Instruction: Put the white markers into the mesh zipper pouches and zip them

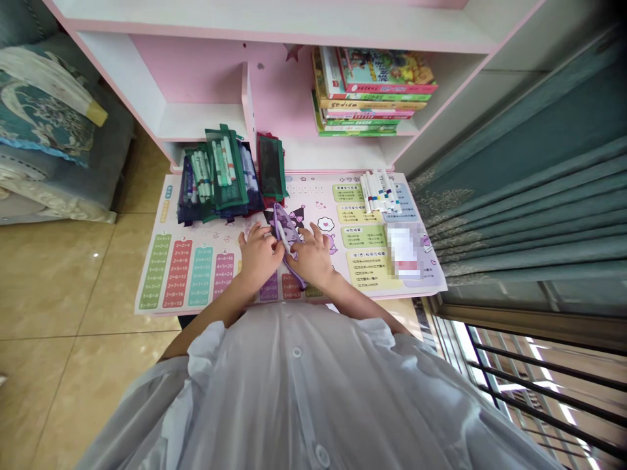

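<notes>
A purple-edged mesh pencil pouch (302,284) stands on its side between my two hands over the desk mat. Something white, perhaps a marker (283,234), shows at its edge. My left hand (258,253) is closed, thumb and forefinger pinching the pouch from the left. From the right, my right hand (311,256) grips it with bent fingers, the thumb at its edge. Filled mesh pouches of white markers (223,163) are piled at the left back. Beside them lie flat green and red mesh pouches (272,166). Several loose white markers (381,190) lie at the right back.
The printed desk mat (161,225) carries sums and tables. A blurred white packet (404,251) lies on its right side. Behind rises a pink and white shelf (294,26) with a stack of books (372,98). Curtains (514,183) hang on the right; a sofa (53,130) stands left.
</notes>
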A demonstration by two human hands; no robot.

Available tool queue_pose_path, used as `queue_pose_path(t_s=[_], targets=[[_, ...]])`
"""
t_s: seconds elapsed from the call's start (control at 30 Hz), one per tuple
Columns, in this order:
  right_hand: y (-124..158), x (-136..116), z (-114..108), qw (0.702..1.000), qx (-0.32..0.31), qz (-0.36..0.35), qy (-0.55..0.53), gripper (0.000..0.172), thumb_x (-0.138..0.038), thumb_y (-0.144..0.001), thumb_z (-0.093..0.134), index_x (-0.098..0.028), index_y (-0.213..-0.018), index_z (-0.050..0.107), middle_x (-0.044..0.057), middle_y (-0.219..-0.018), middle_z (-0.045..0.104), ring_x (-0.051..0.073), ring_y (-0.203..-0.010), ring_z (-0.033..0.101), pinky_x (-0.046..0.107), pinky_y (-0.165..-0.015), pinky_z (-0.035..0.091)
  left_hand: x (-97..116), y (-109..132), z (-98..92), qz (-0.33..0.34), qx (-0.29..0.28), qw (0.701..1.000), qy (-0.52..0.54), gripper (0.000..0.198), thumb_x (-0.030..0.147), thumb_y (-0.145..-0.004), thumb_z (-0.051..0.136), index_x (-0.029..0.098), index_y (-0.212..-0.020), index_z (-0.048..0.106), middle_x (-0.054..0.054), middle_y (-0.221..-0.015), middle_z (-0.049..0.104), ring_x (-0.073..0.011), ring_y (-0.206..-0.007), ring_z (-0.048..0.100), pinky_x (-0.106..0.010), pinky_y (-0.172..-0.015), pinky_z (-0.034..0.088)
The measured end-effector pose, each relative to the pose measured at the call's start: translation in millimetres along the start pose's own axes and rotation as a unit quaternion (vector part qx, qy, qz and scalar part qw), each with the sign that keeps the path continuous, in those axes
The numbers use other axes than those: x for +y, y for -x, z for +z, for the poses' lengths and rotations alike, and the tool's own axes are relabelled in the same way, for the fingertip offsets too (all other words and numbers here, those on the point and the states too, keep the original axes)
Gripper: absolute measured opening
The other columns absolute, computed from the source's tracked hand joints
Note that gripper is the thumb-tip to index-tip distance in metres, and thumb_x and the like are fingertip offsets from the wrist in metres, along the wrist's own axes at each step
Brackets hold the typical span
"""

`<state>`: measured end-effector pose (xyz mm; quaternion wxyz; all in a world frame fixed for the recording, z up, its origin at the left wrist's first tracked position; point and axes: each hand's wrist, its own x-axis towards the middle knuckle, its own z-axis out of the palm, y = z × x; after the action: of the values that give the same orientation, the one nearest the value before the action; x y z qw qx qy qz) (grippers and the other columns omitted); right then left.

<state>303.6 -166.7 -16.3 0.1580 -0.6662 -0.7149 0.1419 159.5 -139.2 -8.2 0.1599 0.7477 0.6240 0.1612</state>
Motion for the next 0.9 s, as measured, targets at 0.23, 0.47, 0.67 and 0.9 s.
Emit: queue_pose_path(t_s=[0.23,0.47,0.67,0.9], targets=[[-33.6,58.5,-26.3,0.986,0.157,0.055,-0.008,0.028,-0.037,-0.094,0.056,-0.019,-0.094,0.077,0.015,-0.138,0.061,0.034,-0.146,0.038,0.056,-0.122,0.031,-4.4,-0.3,2.9,0.004,0.005,1.0,0.01,0.029,0.031,-0.09,0.056,0.022,-0.065,0.067,-0.009,-0.128,0.07,-0.0337,-0.141,0.048,-0.067,-0.118,0.028],[-83.5,161.8,-31.1,0.937,0.178,0.269,0.136,0.031,-0.027,-0.089,0.051,-0.011,-0.109,0.07,0.018,-0.162,0.032,0.044,-0.155,0.009,0.068,-0.12,0.02,-4.1,0.9,1.8,0.009,0.006,1.0,0.006,0.03,0.031,-0.091,0.056,0.022,-0.064,0.066,-0.01,-0.129,0.069,-0.0336,-0.14,0.048,-0.067,-0.118,0.028],[-91.3,192.2,-25.1,0.933,0.138,0.303,0.138,0.033,-0.022,-0.083,0.048,-0.01,-0.107,0.068,0.018,-0.163,0.03,0.044,-0.155,0.004,0.071,-0.12,0.015,-4.5,1.1,1.4,0.008,0.006,1.0,-0.001,0.03,0.032,-0.091,0.055,0.022,-0.067,0.069,-0.01,-0.129,0.069,-0.0345,-0.14,0.048,-0.067,-0.118,0.029],[-95.0,194.9,-19.8,0.931,0.118,0.308,0.158,0.029,-0.029,-0.086,0.055,-0.009,-0.099,0.071,0.02,-0.164,0.029,0.043,-0.155,0.001,0.069,-0.122,0.012,-5.2,0.8,3.1,0.01,0.005,1.0,0.001,0.029,0.033,-0.091,0.055,0.022,-0.067,0.069,-0.009,-0.128,0.069,-0.035,-0.139,0.049,-0.067,-0.117,0.029]])
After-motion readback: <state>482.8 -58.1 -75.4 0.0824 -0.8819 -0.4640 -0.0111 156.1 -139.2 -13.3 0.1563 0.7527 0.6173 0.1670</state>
